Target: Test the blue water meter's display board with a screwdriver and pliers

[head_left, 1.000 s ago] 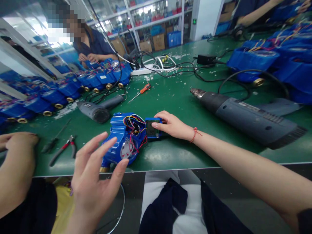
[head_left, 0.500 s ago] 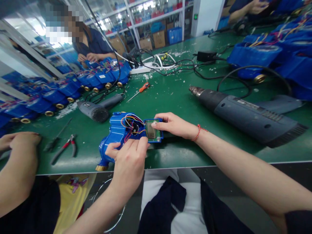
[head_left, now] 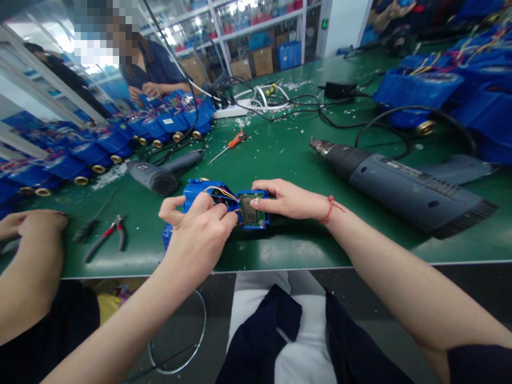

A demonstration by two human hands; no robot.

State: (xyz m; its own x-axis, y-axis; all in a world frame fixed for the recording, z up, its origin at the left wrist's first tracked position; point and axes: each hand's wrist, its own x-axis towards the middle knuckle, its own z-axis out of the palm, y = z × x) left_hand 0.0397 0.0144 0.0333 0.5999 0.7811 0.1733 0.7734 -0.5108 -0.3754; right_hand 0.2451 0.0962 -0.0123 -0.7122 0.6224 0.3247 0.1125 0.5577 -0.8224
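Note:
A blue water meter [head_left: 194, 188] lies on the green bench, its housing exposing coloured wires [head_left: 218, 189]. My right hand [head_left: 282, 198] grips the meter's display module [head_left: 250, 208], a circuit board with an LCD in a blue frame, thumb on the screen and fingers behind it. Wires run from the module into the housing. My left hand [head_left: 204, 224] reaches over the meter with curled fingers at the wire opening; the fingertips are partly hidden, so what they pinch cannot be seen. The hand and forearm cover much of the meter's lower body.
A large heat gun [head_left: 400, 186] lies right, a smaller one [head_left: 154, 178] left. An orange screwdriver [head_left: 236, 140], pliers [head_left: 108, 237] and a dark screwdriver [head_left: 86, 229] lie on the bench [head_left: 276, 160]. Blue meters [head_left: 90, 154] line the left; a co-worker's arm [head_left: 36, 250] rests nearby.
My left hand has moved from the meter's near side up over its wire opening, its fingers now curled in there. My right hand keeps hold of the display module.

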